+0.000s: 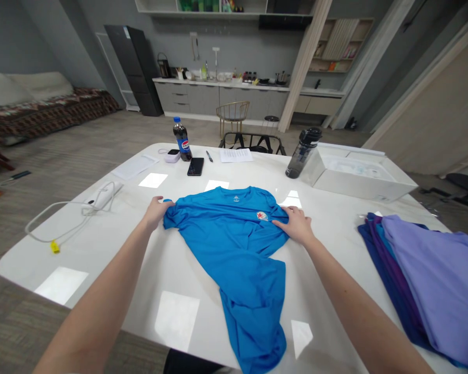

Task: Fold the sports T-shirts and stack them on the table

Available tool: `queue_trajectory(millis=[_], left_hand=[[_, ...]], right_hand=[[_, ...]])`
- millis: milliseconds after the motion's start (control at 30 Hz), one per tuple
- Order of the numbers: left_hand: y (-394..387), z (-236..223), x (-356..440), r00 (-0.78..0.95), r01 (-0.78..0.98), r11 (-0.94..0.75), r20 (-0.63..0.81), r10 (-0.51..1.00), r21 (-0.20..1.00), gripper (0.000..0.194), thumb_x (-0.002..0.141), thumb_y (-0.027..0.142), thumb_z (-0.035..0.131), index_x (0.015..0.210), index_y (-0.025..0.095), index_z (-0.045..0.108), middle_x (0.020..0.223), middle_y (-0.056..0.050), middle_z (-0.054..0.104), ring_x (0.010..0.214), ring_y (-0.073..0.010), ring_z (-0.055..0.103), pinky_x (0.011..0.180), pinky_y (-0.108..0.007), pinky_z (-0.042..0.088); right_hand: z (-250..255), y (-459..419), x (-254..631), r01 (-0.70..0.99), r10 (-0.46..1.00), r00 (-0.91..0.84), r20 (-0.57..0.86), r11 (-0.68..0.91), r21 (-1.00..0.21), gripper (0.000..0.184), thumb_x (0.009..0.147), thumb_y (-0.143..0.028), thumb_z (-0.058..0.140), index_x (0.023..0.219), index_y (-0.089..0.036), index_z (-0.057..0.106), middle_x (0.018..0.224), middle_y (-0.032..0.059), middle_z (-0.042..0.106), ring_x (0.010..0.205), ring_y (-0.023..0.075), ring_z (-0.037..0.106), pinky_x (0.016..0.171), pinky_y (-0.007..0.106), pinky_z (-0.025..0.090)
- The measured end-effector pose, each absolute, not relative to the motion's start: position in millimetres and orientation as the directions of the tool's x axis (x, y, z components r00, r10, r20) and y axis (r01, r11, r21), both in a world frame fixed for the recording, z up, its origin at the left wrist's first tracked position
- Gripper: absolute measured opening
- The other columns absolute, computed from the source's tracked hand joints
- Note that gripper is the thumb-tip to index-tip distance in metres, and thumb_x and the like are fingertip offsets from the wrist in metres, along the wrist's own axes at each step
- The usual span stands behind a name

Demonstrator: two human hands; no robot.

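A blue T-shirt [228, 236] with a small red-and-white chest emblem lies on the white table [132, 291]. Its collar points away from me, and the lower part is bunched and twisted toward the near edge. My left hand [156, 212] is closed on the end of the left sleeve, thumb and fingers pinching the cloth. On the other side, my right hand [297, 224] grips the right sleeve, thumb toward the chest and fingers over the fabric.
A stack of folded clothes [432, 275] lies at the right. Behind it stand an open white box [359, 182] and a dark water bottle [302, 153]. A cola bottle [182, 140], a phone [195, 167], a pen [209, 156] and papers [236, 155] lie farther back. A corded white device [101, 196] sits left.
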State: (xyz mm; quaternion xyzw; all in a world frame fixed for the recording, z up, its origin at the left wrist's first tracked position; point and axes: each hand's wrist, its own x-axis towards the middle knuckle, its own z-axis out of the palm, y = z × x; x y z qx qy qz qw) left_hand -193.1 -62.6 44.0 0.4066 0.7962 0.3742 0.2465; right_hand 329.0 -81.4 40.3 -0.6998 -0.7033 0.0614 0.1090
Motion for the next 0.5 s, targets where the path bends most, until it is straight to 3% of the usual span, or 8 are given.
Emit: queue_trajectory(millis=[100, 233, 300, 400, 500], left_hand=[[-69.4, 49.1, -199.2, -0.381, 0.361, 0.336, -0.192, 0.905, 0.870, 0.076, 0.065, 0.030, 0.077, 0.135, 0.017, 0.052, 0.099, -0.008, 0.069, 0.085, -0.0217, 0.067, 0.079, -0.036, 0.056], [-71.2, 48.5, -207.9, -0.456, 0.534, 0.145, 0.139, 0.879, 0.833, 0.054, 0.077, 0.033, 0.068, 0.130, 0.026, 0.061, 0.111, -0.006, 0.067, 0.096, -0.0218, 0.065, 0.088, -0.035, 0.055], [-67.6, 45.4, -214.0, -0.532, 0.609, 0.172, 0.238, 0.813, 0.774, 0.044, 0.081, 0.032, 0.064, 0.126, 0.027, 0.065, 0.112, -0.005, 0.067, 0.100, -0.0242, 0.064, 0.092, -0.038, 0.054], [-62.1, 40.2, -218.3, -0.580, 0.647, 0.346, 0.144, 0.802, 0.680, 0.035, 0.080, 0.024, 0.062, 0.114, 0.021, 0.069, 0.107, -0.010, 0.068, 0.103, -0.0307, 0.064, 0.095, -0.045, 0.052], [-60.1, 39.0, -204.7, -0.533, 0.774, 0.405, 0.154, 0.832, 0.487, 0.044, 0.080, 0.021, 0.061, 0.124, 0.016, 0.066, 0.125, -0.021, 0.061, 0.116, -0.0402, 0.059, 0.098, -0.055, 0.047]], right_hand=[[38.7, -67.7, 336.7, 0.954, 0.995, 0.101, 0.003, -0.096, -0.283, 0.045, 0.092, -0.050, 0.061, 0.128, -0.024, 0.064, 0.120, 0.0119, 0.069, 0.115, 0.0319, 0.061, 0.095, 0.045, 0.044], [45.1, -59.1, 370.8, 0.862, 0.933, 0.360, -0.025, -0.342, -0.374, 0.034, 0.093, -0.047, 0.056, 0.113, -0.023, 0.069, 0.097, 0.0115, 0.074, 0.099, 0.0309, 0.068, 0.081, 0.038, 0.049], [49.9, -62.3, 393.2, 0.806, 0.866, 0.500, 0.013, -0.459, -0.373, 0.041, 0.094, -0.053, 0.052, 0.116, -0.022, 0.068, 0.101, 0.0153, 0.073, 0.101, 0.0336, 0.068, 0.081, 0.040, 0.050], [53.8, -72.5, 422.8, 0.740, 0.786, 0.618, -0.023, -0.592, -0.319, 0.047, 0.094, -0.054, 0.051, 0.123, -0.020, 0.064, 0.110, 0.0194, 0.070, 0.105, 0.0362, 0.067, 0.084, 0.046, 0.050], [53.5, -79.9, 432.8, 0.774, 0.793, 0.609, 0.014, -0.591, -0.226, 0.046, 0.094, -0.043, 0.052, 0.132, -0.017, 0.059, 0.122, 0.0219, 0.064, 0.112, 0.0372, 0.063, 0.091, 0.052, 0.048]])
